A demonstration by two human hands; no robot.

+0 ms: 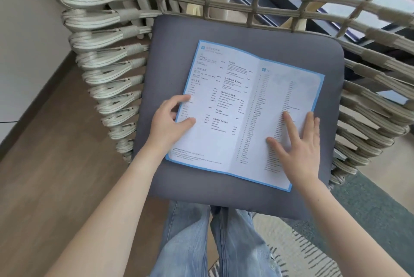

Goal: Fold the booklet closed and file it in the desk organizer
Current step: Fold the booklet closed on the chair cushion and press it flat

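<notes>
A: Start with the left hand (173, 117). What has it got?

B: Its thumb and fingers are curled over the outer left edge of the open white paper booklet with the blue border (244, 111), thumb on top of the page, so it looks like a light pinch on that edge. The right hand (300, 144) is spread flat, fingers splayed, pressing down on the right-hand page and gripping nothing.

A: And the booklet itself?

B: Lying fully open, a little askew, on the grey fabric seat cushion (224, 30) of a woven rope chair (107, 37). No fold is started yet.

A: So where does this go wrong?

B: The cushion is soft. If the left page is swung over while the right palm pushes hard, I'd expect the paper to buckle off the centre crease (248, 111) and fold crooked. Thin sheets could also slip out of that light pinch.

A: And the filing?

B: No desk organizer is in view, so the closed booklet must be carried somewhere; held loosely, it may spring open. It also sits near the cushion's right edge and could slide off toward the grey-green rug (367, 205).
</notes>
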